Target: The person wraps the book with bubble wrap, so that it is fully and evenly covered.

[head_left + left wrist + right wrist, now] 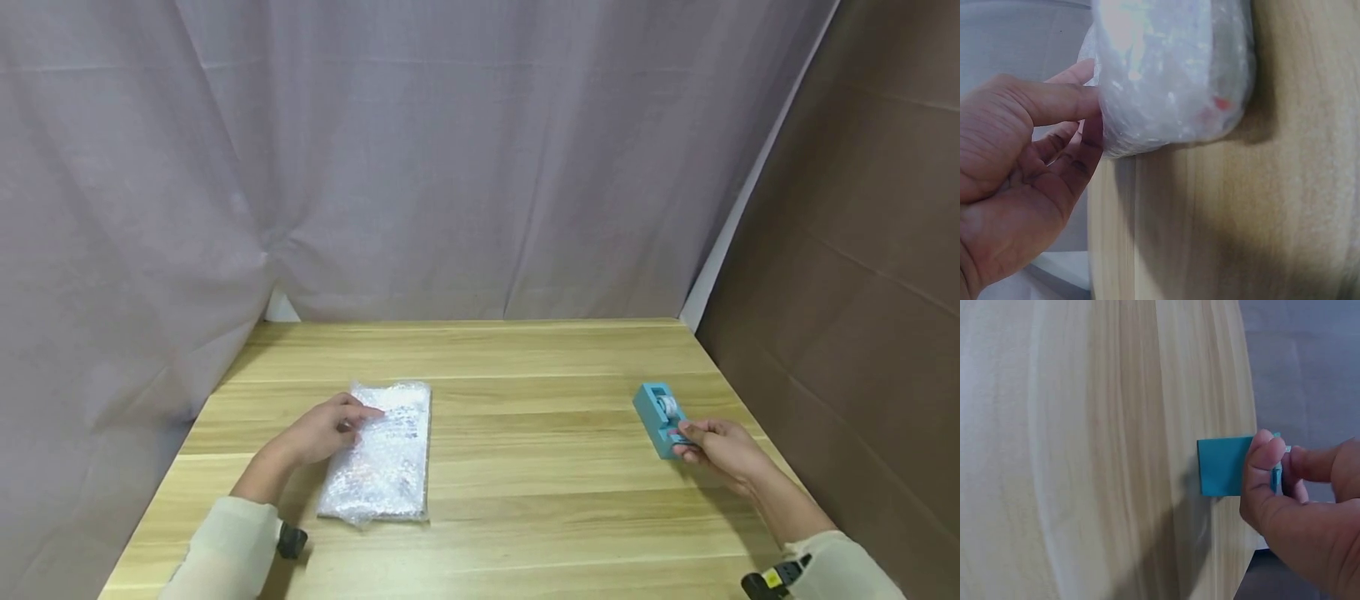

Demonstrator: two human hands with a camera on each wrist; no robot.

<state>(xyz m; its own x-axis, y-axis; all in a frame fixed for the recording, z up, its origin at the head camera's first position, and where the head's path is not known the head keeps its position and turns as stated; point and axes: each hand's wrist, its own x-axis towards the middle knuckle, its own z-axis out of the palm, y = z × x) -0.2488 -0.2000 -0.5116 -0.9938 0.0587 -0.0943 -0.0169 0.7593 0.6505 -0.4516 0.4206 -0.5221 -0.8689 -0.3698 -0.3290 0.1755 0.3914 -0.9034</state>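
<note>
A flat package in bubble wrap (386, 475) lies on the left part of the table. My left hand (327, 427) rests on its upper left part, the index finger extended over the wrap and the other fingers loosely bent. In the left wrist view, those fingertips (1089, 94) touch the crinkled plastic of the package (1160, 75). On the right stands a teal tape dispenser (651, 417) with a roll of clear tape (667, 406) in it. My right hand (720, 450) pinches its near end between thumb and fingers, partly hiding that end; the right wrist view shows the dispenser's teal front (1225, 467).
The wooden table (525, 467) stretches between the package and the dispenser. A grey curtain (480, 167) hangs behind the table and along its left side, and a brown cloth panel (862, 250) borders it on the right. A black wrist camera (291, 541) is strapped at the left sleeve.
</note>
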